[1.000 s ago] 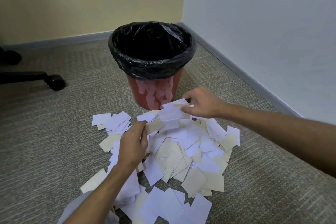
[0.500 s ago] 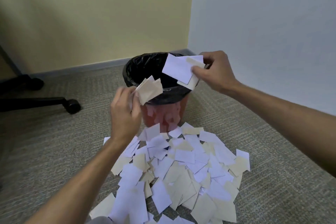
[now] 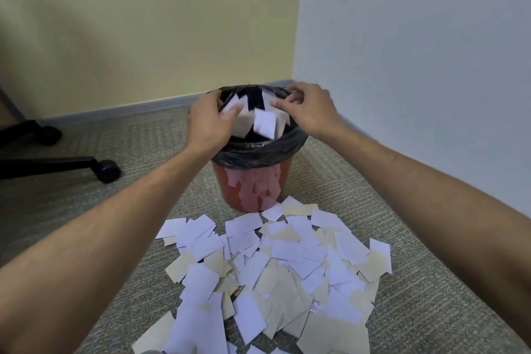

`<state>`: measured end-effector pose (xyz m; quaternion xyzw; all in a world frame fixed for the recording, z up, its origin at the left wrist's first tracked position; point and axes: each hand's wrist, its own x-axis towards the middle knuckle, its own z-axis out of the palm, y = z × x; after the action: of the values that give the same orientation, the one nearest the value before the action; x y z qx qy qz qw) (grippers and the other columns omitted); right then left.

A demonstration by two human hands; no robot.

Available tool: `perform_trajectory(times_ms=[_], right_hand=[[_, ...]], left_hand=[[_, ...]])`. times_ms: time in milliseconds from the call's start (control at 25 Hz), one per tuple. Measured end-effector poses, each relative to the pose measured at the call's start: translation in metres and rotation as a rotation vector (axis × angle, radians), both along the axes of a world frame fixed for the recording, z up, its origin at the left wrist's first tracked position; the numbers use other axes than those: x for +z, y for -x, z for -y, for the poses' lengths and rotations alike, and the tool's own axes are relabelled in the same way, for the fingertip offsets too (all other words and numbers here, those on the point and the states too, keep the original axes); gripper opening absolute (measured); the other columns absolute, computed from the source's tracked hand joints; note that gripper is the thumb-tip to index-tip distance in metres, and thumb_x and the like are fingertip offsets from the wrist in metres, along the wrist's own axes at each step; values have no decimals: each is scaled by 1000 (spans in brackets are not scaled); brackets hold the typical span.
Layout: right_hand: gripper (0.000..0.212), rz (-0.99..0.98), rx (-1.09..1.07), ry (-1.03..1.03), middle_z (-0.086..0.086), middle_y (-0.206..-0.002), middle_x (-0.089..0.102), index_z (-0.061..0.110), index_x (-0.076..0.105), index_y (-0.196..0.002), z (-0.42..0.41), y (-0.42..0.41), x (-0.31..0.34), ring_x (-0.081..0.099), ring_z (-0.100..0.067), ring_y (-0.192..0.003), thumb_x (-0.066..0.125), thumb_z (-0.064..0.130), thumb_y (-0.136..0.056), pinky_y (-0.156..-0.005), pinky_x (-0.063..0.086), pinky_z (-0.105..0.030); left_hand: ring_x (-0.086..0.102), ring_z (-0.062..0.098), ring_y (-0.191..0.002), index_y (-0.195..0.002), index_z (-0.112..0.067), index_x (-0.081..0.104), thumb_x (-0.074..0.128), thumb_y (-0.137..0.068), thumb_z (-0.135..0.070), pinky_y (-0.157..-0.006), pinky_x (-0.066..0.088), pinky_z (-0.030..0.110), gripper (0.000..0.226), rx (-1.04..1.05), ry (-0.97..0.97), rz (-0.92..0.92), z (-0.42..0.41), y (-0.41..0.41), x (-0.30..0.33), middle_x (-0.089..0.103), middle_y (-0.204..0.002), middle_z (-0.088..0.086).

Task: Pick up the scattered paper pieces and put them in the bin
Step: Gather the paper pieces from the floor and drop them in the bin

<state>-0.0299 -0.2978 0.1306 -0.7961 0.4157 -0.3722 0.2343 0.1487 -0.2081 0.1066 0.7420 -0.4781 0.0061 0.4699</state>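
Nearest me, a heap of paper pieces (image 3: 275, 276) covers the carpet (image 3: 431, 310), white and cream rectangles lying flat and overlapping. The heap spreads from the bottom edge of the view up to the foot of the bin (image 3: 253, 190), where the farthest pieces touch its base.

My two bare forearms reach forward over the heap, one from the lower left and one from the right, and meet above the bin.

The bin is a red-orange bucket standing upright on the carpet. A black bag (image 3: 258, 152) lines it and folds down over the rim. Pale shapes of paper show through the bin's side.

My left hand (image 3: 208, 121) is over the left part of the bin's mouth, back toward me, fingers bent down toward the opening. White paper sits right at its fingertips, but I cannot tell whether I pinch it or have let it go.

My right hand (image 3: 307, 109) is over the right part of the mouth, fingers spread and loosely bent, holding nothing that I can see.

Between my hands, several loose pieces (image 3: 264, 123), white and cream, are inside the bin's mouth, tilted at different angles and blurred.

To the left, farther back, black chair legs (image 3: 57, 165) with castors rest on the carpet.

Beyond the bin, a yellow wall (image 3: 158, 23) meets a pale grey wall (image 3: 416, 37) in a corner, with a grey skirting strip along the floor.
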Motion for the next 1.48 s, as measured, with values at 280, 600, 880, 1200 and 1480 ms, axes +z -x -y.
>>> perform_trajectory(times_ms=[280,600,880,1200,1480], right_hand=[[30,-65,186,481,6,-64,59,16,59,-70,-49,9,-49,55,-11,-60,57,39,-90,-55,45,-30],[20,-814,579,105,3,-92,69,19,68,-91,-104,4,-165,63,-22,-88,58,33,-80,-67,45,-31],[62,-1203,665,-135,-3,-116,60,18,57,-122,-112,31,-200,56,-25,-106,74,53,-73,-85,48,-37],[76,-1213,571,-161,-6,-119,52,15,45,-126,-111,46,-235,55,-28,-103,81,48,-68,-77,44,-35],[38,-1027,501,-416,4,-75,51,21,46,-70,-93,42,-230,51,-18,-70,82,33,-70,-61,36,-28]], left_hand=[[55,20,-81,-87,-14,63,55,-88,-28,-79,47,46,17,23,207,73,-71,44,-66,60,-79,-4],[60,21,-93,-99,-21,66,54,-71,-49,-71,49,31,41,-161,-637,-25,-163,94,-205,62,-94,-3],[29,27,-133,-142,-23,30,56,-78,-31,-98,36,40,69,-597,-1022,385,-182,100,-230,29,-143,6],[41,29,-117,-141,-20,30,53,-81,-45,-94,31,39,70,-517,-966,443,-183,91,-244,44,-124,5],[32,28,-126,-121,-16,52,43,-76,-38,-98,28,40,51,-490,-920,471,-181,91,-240,36,-135,6]])
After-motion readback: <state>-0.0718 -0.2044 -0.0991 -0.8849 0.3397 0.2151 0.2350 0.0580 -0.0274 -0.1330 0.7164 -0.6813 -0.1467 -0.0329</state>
